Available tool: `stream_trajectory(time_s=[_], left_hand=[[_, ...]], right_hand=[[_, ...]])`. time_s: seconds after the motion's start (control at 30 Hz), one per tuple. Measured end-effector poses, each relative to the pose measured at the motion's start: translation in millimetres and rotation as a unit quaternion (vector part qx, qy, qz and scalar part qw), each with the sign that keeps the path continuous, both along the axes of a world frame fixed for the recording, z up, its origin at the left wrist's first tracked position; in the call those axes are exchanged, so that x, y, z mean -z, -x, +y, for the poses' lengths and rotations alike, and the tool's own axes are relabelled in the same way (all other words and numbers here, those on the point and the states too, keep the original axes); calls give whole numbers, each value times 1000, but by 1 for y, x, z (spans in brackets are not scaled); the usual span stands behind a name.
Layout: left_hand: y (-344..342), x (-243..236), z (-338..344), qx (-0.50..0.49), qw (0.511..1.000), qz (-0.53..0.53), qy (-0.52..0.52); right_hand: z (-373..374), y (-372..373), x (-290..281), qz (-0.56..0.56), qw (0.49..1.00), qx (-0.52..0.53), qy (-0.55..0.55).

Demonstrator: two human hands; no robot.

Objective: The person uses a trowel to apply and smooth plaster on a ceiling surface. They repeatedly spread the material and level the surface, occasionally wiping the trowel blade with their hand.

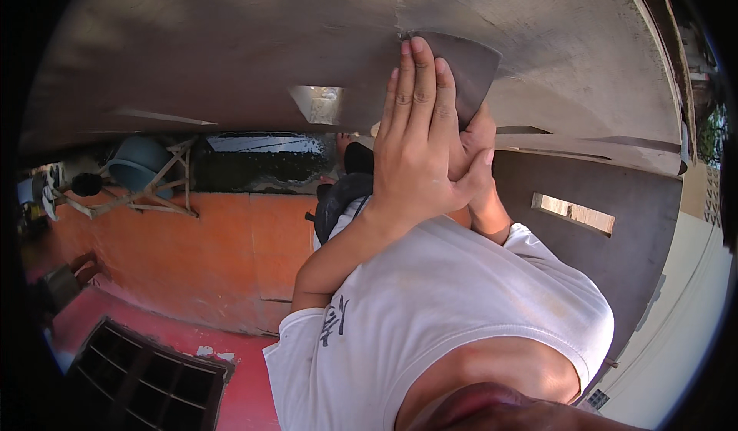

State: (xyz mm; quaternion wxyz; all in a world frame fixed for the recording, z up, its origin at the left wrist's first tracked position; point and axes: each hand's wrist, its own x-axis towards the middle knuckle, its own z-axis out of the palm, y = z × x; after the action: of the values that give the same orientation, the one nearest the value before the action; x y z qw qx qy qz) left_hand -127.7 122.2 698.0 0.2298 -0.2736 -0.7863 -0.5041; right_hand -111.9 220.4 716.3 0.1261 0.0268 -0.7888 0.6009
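My left hand (pixel 419 143) is stretched out, its fingers straight and close together, palm toward a thin dark grey sheet (pixel 469 66). The sheet lies against a broad grey panel (pixel 231 39) and has a curved right edge; its exact kind is hard to tell. Partly behind the left hand, my right hand (pixel 480 135) is at the lower right edge of the sheet and seems to grip it. The left hand hides most of the right hand's fingers.
An orange floor (pixel 192 254) lies to the left, beside a dark wet strip (pixel 257 169). A blue-grey basin (pixel 138 162) sits on a wooden stand (pixel 184 185). A barred window (pixel 146 377) is at lower left. Slots (pixel 573 214) cut through the panels.
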Motion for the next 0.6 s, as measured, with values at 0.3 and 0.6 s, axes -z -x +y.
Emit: stream_trajectory(time_s=[0.3, 0.6], left_hand=[[-2, 6, 0, 19, 1000, -4, -10], [-3, 8, 3, 20, 999, -4, -28]], right_hand=[[-3, -1, 7, 32, 997, 37, -55], [6, 0, 7, -3, 1000, 1, -31]])
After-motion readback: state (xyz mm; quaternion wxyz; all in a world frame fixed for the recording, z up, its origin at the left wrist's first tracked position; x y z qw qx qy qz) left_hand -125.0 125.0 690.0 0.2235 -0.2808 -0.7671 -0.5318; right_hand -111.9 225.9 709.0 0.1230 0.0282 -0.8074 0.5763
